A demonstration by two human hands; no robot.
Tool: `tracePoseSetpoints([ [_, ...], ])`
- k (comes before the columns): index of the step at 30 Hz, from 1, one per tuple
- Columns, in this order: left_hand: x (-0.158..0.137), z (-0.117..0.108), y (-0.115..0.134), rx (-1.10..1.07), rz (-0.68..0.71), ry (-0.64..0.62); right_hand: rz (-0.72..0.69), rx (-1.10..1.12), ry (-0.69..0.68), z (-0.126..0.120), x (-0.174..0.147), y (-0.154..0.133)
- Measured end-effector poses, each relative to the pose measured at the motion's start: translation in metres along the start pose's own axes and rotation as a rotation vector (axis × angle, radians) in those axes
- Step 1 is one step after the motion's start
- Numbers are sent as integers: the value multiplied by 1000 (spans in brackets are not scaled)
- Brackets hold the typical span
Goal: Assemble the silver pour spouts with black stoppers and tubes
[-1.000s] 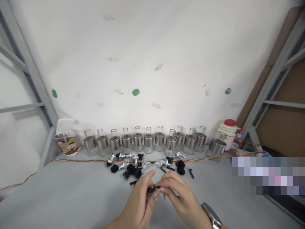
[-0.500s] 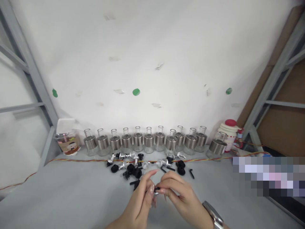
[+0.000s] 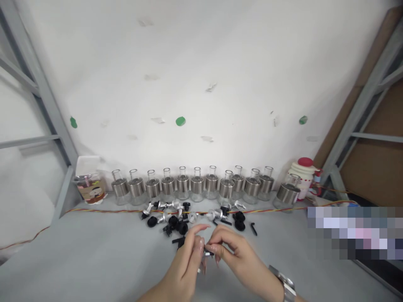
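At the far left, the cup (image 3: 91,192) stands where it did a second ago, and the steel-banded glass bottles (image 3: 197,184) to its right keep their places. The loose parts (image 3: 173,221) in front of them look unchanged too. Your left hand (image 3: 188,261) holds a small black-and-silver piece (image 3: 208,253) over the table (image 3: 94,256), nearer you than the loose parts. Earlier, more black showed along your left fingers; now a short bright section shows between your hands. Your right hand (image 3: 233,256) draws its thumb and fingertips narrowly together at the piece; I cannot tell whether they grip it. Your right wrist is turned, so the watch (image 3: 286,283) shows less dark face.
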State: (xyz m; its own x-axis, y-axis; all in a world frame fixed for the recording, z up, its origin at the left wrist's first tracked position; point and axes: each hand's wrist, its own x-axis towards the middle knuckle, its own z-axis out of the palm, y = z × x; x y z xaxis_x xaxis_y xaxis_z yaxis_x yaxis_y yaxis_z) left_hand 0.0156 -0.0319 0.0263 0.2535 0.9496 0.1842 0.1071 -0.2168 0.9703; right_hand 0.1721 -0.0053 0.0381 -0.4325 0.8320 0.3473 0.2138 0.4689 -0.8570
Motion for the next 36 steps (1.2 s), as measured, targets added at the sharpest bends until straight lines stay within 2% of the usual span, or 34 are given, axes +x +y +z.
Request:
tracePoseSetpoints([
  [5,0,0,3,11,-47,5,82,75,-2,2,2,7],
  [14,0,0,4,40,-75,22,21,-8,61,6,-1,5],
  [23,2,3,3,-3,-60,140,139,180,74,13,0,8],
  [31,1,2,2,10,-47,110,43,21,90,8,-3,5],
  [36,2,2,-1,36,-40,39,-1,-36,113,8,-3,5],
])
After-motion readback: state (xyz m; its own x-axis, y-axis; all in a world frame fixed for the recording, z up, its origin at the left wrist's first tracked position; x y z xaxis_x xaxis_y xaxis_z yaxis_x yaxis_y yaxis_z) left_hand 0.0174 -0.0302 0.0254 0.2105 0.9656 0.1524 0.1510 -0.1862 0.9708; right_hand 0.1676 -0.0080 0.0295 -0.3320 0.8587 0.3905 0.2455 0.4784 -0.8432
